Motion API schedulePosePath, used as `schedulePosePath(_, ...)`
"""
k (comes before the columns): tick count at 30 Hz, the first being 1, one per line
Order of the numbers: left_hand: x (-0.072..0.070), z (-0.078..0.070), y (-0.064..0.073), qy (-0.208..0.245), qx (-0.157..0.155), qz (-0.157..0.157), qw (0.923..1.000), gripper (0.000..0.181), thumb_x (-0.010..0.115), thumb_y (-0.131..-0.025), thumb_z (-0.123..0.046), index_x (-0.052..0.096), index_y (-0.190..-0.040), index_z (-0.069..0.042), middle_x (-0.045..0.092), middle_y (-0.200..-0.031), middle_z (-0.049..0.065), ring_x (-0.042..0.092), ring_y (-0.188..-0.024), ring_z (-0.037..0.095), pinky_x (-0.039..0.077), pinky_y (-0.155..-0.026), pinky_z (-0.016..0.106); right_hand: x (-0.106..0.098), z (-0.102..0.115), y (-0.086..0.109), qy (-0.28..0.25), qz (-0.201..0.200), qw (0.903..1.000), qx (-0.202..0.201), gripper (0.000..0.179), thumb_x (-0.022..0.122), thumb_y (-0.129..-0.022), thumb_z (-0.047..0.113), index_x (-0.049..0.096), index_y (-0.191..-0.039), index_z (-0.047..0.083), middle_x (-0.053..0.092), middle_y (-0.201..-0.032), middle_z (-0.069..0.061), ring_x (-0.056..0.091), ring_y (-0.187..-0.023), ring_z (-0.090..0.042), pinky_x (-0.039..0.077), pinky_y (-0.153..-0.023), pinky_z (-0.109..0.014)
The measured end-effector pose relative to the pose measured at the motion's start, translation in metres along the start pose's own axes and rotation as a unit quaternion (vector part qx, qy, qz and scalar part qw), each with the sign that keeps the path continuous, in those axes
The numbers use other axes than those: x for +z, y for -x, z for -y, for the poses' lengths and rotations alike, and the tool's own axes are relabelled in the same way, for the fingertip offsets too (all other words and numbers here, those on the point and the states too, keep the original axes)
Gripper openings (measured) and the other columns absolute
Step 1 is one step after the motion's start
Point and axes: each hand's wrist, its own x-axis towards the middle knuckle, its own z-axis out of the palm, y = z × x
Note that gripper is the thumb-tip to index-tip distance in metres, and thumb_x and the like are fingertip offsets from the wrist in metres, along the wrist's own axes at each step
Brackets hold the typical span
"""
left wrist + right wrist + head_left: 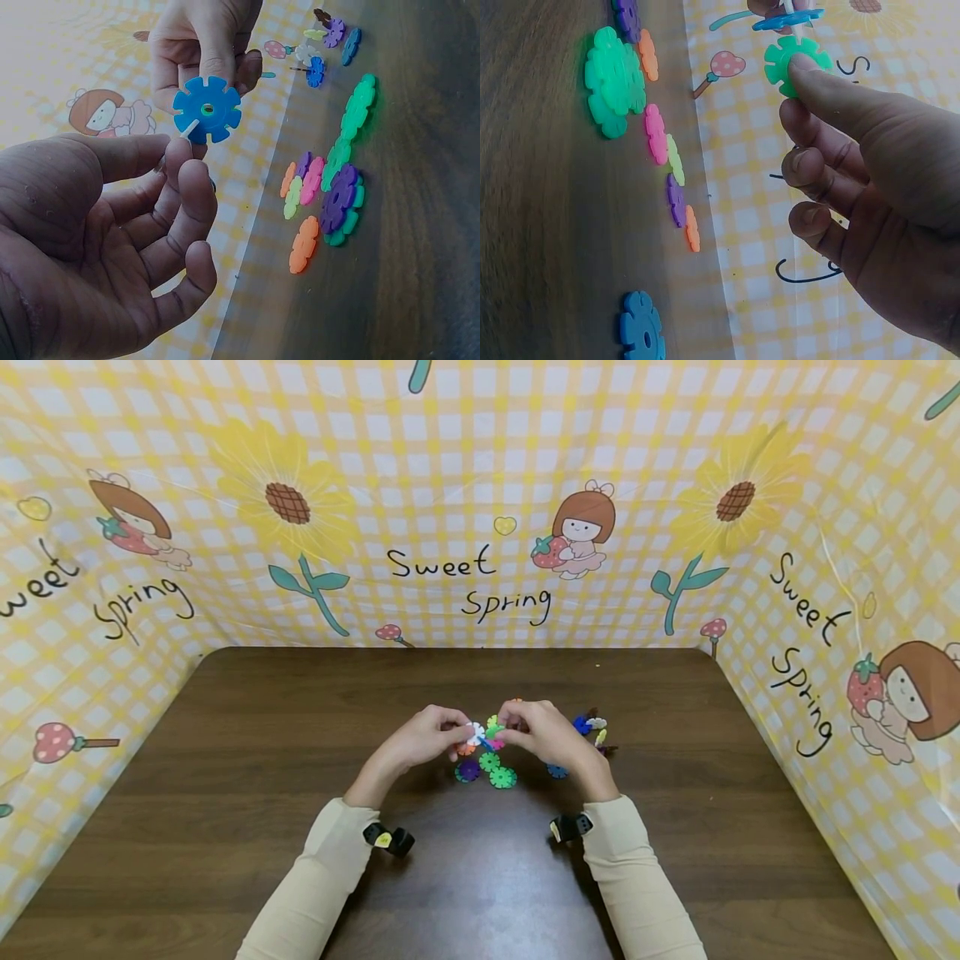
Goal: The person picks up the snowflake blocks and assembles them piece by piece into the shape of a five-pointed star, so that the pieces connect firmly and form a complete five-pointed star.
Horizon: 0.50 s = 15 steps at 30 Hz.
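Note:
Both hands meet above the table around small notched plastic discs. My left hand point(422, 739) pinches a white disc point(476, 733) between thumb and forefinger. Slotted against the white one is a blue disc point(207, 109), which faces the left wrist camera and shows edge-on in the right wrist view. Between thumb and forefinger, my right hand point(551, 737) holds a green disc point(780, 58), its rim right at the blue disc. The other fingers of each hand curl loosely. In the left wrist view, the blue disc hides the green one almost wholly.
Below the hands lie a purple disc point(341, 199), several green discs point(502, 777), an orange disc point(304, 244) and a pink disc point(656, 133). To the right are a blue disc point(557, 771) and a joined cluster point(583, 724). Checked cloth point(480, 485) walls the brown table point(225, 827).

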Motion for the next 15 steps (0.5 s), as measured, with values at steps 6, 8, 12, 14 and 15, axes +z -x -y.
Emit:
schedulePosePath(6,0.0001,-0.0021,0.0004,-0.003,-0.003,0.004,1.0000,0.024,0.058,-0.103,-0.018,0.068,-0.098,0.003,0.064,-0.080,0.015,0.062,-0.070,0.034,0.053,-0.073,0.049,0.0024,0.0017,-0.0007,-0.003,-0.010,0.9999,-0.014,0.009,0.071,-0.094,0.020,0.065,-0.091,0.015,0.062,-0.076,0.007,0.056,-0.069,-0.009,0.050,-0.064,-0.027)
schedulePosePath(8,0.0003,-0.0024,0.0002,0.004,-0.007,0.006,1.0000,0.024,0.057,-0.103,-0.017,0.068,-0.099,0.004,0.065,-0.080,0.014,0.062,-0.067,0.029,0.054,-0.074,0.051,0.0030,0.0020,-0.0008,-0.003,-0.013,0.9998,-0.017,0.007,0.071,-0.095,0.020,0.066,-0.091,0.015,0.062,-0.077,0.007,0.057,-0.069,-0.009,0.050,-0.063,-0.026)
schedulePosePath(12,0.0007,-0.0030,0.0002,0.033,-0.016,0.013,0.9992,0.025,0.056,-0.103,-0.013,0.068,-0.100,0.008,0.069,-0.078,0.014,0.063,-0.062,0.020,0.054,-0.078,0.057,0.0042,0.0028,-0.0017,0.003,-0.020,0.9992,-0.033,0.007,0.073,-0.093,0.018,0.067,-0.089,0.016,0.062,-0.078,0.007,0.058,-0.070,-0.007,0.051,-0.064,-0.025)
schedulePosePath(14,0.0010,-0.0032,0.0004,0.046,-0.020,0.015,0.9986,0.024,0.056,-0.103,-0.012,0.068,-0.100,0.009,0.070,-0.076,0.014,0.063,-0.060,0.019,0.053,-0.080,0.058,0.0045,0.0034,-0.0023,0.013,-0.027,0.9985,-0.047,0.009,0.074,-0.092,0.017,0.067,-0.086,0.016,0.062,-0.078,0.007,0.057,-0.069,-0.006,0.051,-0.064,-0.024)
schedulePosePath(15,0.0012,-0.0036,0.0006,0.050,-0.020,0.016,0.9984,0.023,0.056,-0.103,-0.012,0.068,-0.099,0.008,0.071,-0.076,0.014,0.064,-0.060,0.020,0.053,-0.080,0.059,0.0047,0.0037,-0.0025,0.017,-0.031,0.9980,-0.053,0.011,0.075,-0.091,0.016,0.067,-0.084,0.016,0.062,-0.078,0.008,0.057,-0.068,-0.006,0.051,-0.064,-0.024)
